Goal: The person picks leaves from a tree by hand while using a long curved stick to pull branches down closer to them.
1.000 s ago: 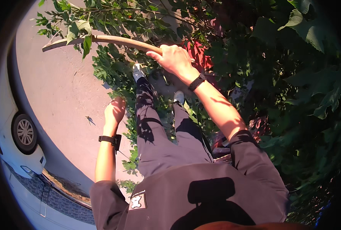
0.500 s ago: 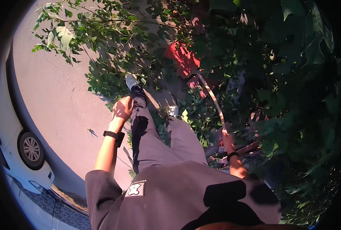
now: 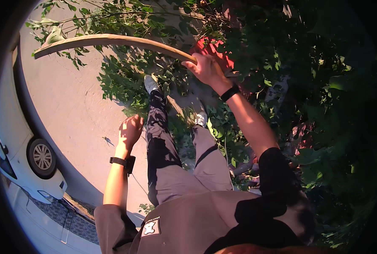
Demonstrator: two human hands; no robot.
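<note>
My right hand is raised ahead of me, fingers wrapped round one end of a long, curved wooden stick. The stick reaches out to the left over the leafy branches and the concrete, and its free end looks wider and flat-cut. My left hand hangs low on the left beside my leg, fingers curled into a loose fist, and nothing shows in it. Past the right hand lies a red object, partly covered by leaves; its kind I cannot make out.
Leafy cut branches lie over the concrete ground around my shoes. Dense foliage fills the right side in shade. A white car stands along the left.
My right hand has swung up and forward from beside my right hip. The stick, which pointed forward near the red object, now stretches to the left. The left fist stays low.
</note>
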